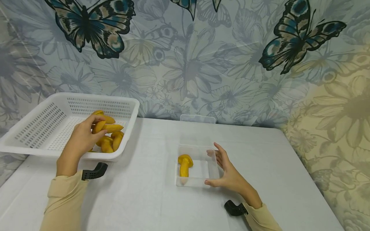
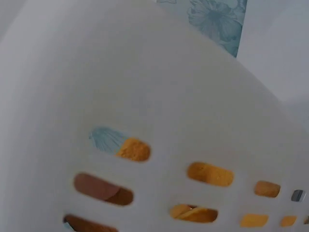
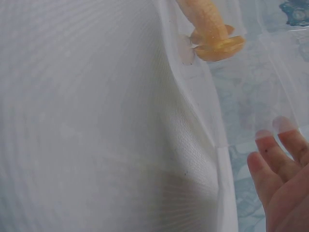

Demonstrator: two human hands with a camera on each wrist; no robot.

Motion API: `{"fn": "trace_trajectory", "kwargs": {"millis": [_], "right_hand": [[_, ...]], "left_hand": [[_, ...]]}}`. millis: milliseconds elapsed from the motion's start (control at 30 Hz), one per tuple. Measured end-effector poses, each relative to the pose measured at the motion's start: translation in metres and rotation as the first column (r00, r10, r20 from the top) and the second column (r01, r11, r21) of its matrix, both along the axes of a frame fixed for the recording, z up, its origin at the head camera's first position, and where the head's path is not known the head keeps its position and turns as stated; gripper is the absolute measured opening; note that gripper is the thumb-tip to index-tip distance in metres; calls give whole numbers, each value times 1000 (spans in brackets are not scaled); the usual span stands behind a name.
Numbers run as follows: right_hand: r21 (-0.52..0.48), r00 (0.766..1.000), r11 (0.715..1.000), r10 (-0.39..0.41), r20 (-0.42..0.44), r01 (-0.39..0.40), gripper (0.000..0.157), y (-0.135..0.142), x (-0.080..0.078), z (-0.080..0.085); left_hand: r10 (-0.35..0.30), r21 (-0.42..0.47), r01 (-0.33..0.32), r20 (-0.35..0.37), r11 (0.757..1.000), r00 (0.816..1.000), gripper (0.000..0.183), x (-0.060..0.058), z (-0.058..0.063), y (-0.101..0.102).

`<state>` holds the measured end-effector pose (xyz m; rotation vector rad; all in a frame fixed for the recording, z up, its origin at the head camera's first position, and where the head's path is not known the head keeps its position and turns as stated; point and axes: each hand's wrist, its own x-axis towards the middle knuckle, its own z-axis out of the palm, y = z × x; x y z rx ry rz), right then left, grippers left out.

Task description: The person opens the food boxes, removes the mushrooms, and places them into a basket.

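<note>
My left hand (image 1: 83,134) reaches over the near side of a white slotted basket (image 1: 133,112). Its thumb and fingers pinch a yellow mushroom (image 1: 99,127). Several more yellow mushrooms (image 1: 117,139) lie about it at the basket's right end. In the left wrist view the basket wall (image 2: 145,87) hides most of that hand, and yellow shows through the slots. A clear plastic box (image 1: 198,182) stands mid-table, with one yellow mushroom (image 1: 185,165) inside at its left. My right hand (image 1: 229,175) holds the box's right end, thumb at the near side, fingertips (image 3: 264,137) at the far side.
A clear plastic lid-like piece (image 1: 198,119) is at the table's back edge, near the patterned backdrop (image 1: 190,64). White cloth covers the table (image 1: 138,199). Each wrist carries a black device, the left (image 1: 94,171) close to the basket's near rim.
</note>
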<state>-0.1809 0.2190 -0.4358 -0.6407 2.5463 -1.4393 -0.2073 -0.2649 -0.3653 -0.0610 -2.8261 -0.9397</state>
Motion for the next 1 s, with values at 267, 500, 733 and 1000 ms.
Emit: {"fn": "trace_trajectory", "kwargs": {"millis": [267, 500, 733, 1000], "right_hand": [[-4, 1000, 1000, -8, 7, 8, 127, -1, 0, 1], [9, 1000, 1000, -11, -6, 11, 127, -1, -1, 0], [2, 1000, 1000, -16, 9, 16, 127, -1, 1, 2], [4, 1000, 1000, -11, -1, 11, 127, -2, 0, 1]], "left_hand": [[93, -71, -84, 142, 994, 985, 47, -3, -2, -1], [105, -70, -95, 154, 993, 982, 45, -3, -1, 1], [111, -63, -105, 101, 992, 989, 44, -3, 0, 2], [105, -68, -101, 58, 993, 993, 43, 0, 3, 5]]}}
